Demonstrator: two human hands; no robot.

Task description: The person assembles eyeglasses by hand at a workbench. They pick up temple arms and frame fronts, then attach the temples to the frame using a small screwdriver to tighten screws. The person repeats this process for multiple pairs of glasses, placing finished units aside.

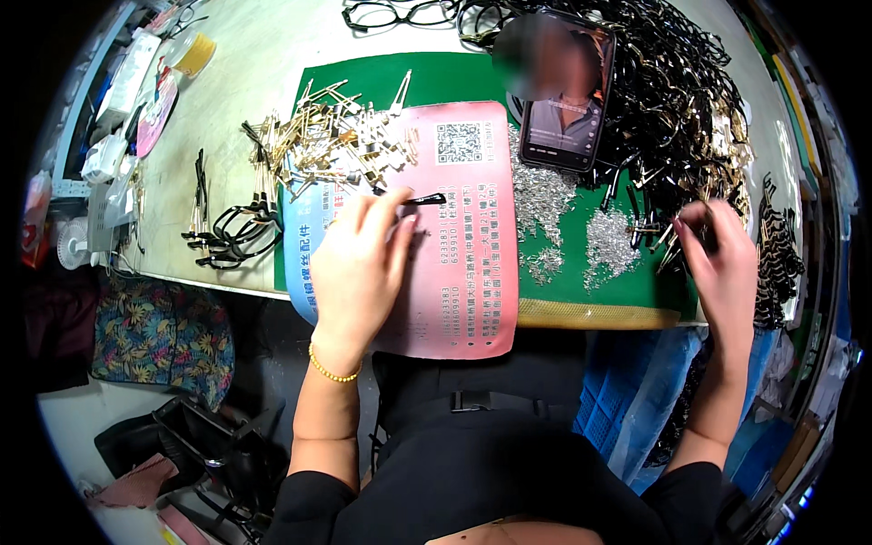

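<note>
My left hand (361, 250) is over the pink printed mat (468, 282), its fingers closed around a black-tipped eyeglass temple (425, 198). The black end points right, and my fingers hide the rest. Just beyond this hand lies a loose pile of gold-coloured temples (341, 136). On the right, my right hand (722, 250) has its fingers curled together beside the heap of black and gold eyeglass parts (677, 109). What these fingers hold is hidden. Between the hands, small silvery metal pieces (613, 241) lie scattered in patches on the green mat (568, 300).
A phone (568, 100) showing a video leans near the heap. Black-tipped temples and frames (238, 232) stand at the left of the mat. Eyeglass frames (400, 14) lie at the far edge, a yellow-labelled roll (191, 53) far left. Blue crates (613, 381) are below the table.
</note>
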